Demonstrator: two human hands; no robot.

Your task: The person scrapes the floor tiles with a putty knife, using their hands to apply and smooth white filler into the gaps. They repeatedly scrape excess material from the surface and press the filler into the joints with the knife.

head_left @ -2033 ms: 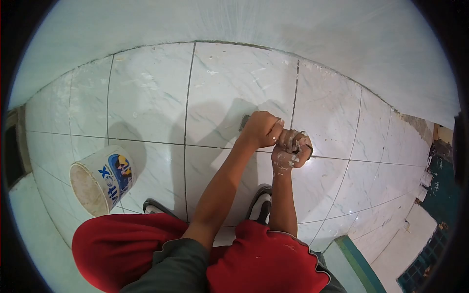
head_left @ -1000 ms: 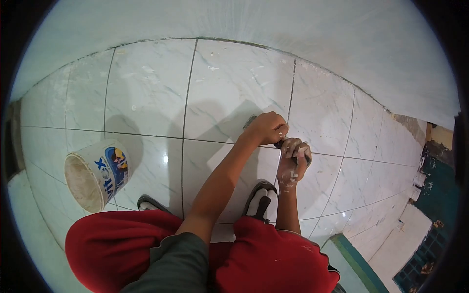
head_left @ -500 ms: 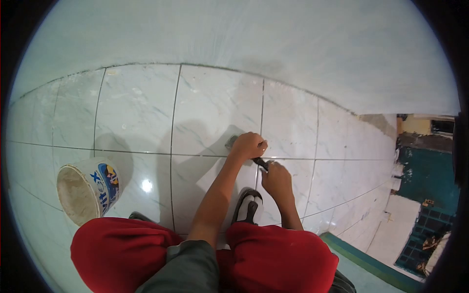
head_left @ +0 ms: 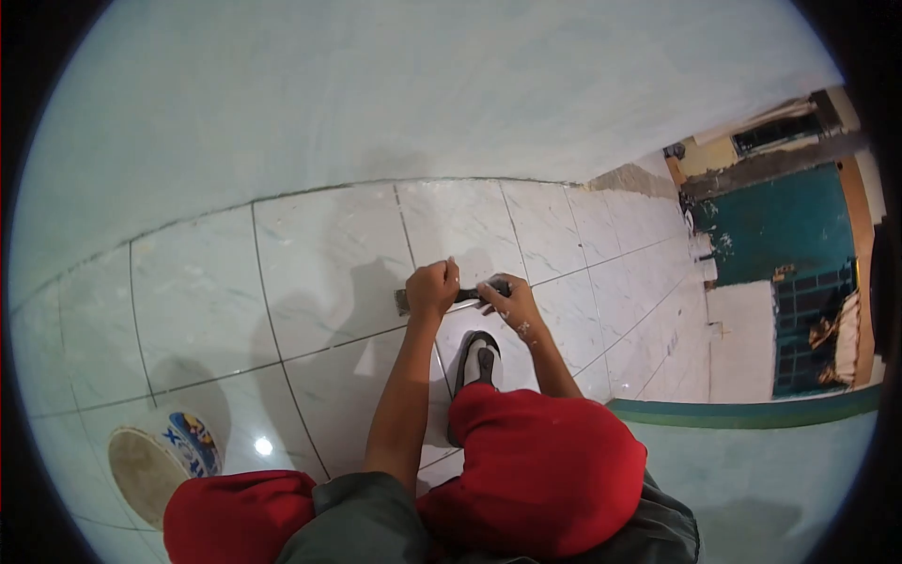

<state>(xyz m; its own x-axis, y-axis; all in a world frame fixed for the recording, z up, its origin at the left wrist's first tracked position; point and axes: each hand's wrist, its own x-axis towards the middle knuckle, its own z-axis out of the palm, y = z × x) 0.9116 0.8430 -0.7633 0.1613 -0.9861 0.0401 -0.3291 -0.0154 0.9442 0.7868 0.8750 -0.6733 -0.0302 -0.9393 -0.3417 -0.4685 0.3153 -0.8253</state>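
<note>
A scraper [head_left: 467, 295] with a black handle and a flat greyish end lies crosswise above the tiles, between my hands. My left hand [head_left: 432, 288] is closed around it near the flat end, which pokes out on the left. At the other end my right hand [head_left: 510, 305] grips the handle with bent fingers, some of them lifted. White specks dot my right wrist. My fingers hide part of the scraper.
A white bucket [head_left: 205, 446] with a printed label stands at lower left beside my red-clad knee [head_left: 235, 517]. The pale wall [head_left: 376, 85] rises beyond the tiled floor [head_left: 329, 235]. A low green-edged ledge [head_left: 742, 414] and a teal door [head_left: 780, 230] are at right.
My view has swung to the right, and the bucket sits lower in it. The scraper has turned from slanted to nearly level, and my right hand's fingers have loosened partly.
</note>
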